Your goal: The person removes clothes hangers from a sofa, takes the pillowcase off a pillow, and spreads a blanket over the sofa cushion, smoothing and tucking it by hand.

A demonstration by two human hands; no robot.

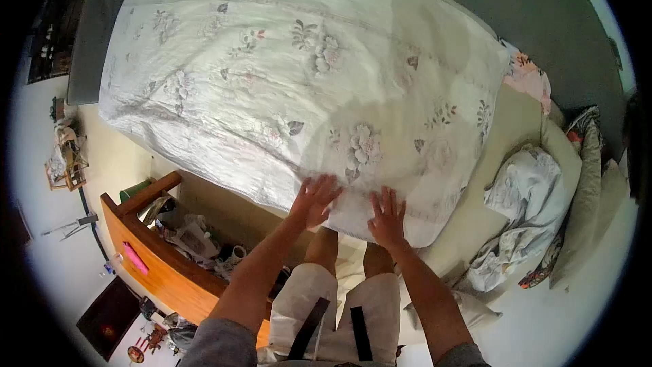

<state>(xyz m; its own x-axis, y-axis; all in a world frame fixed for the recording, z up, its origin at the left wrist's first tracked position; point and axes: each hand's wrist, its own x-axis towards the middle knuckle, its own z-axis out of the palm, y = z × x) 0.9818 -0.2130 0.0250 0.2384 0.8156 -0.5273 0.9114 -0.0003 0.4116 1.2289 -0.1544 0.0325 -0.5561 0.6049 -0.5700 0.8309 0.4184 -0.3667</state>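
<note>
A pale quilt with grey and pink flower prints lies spread over a bed, with wrinkles running across its left part. At its near edge, my left hand rests on the cloth with its fingers spread. To the right of it, my right hand lies on the same quilt near the edge, fingers apart. Neither hand has anything in its grip. Between and beyond the hands a printed flower bunch shows on the fabric.
Crumpled white cloth and pillows lie on the right. A wooden table with a pink object stands at lower left, beside assorted items on a low shelf. My legs stand against the bed's near side.
</note>
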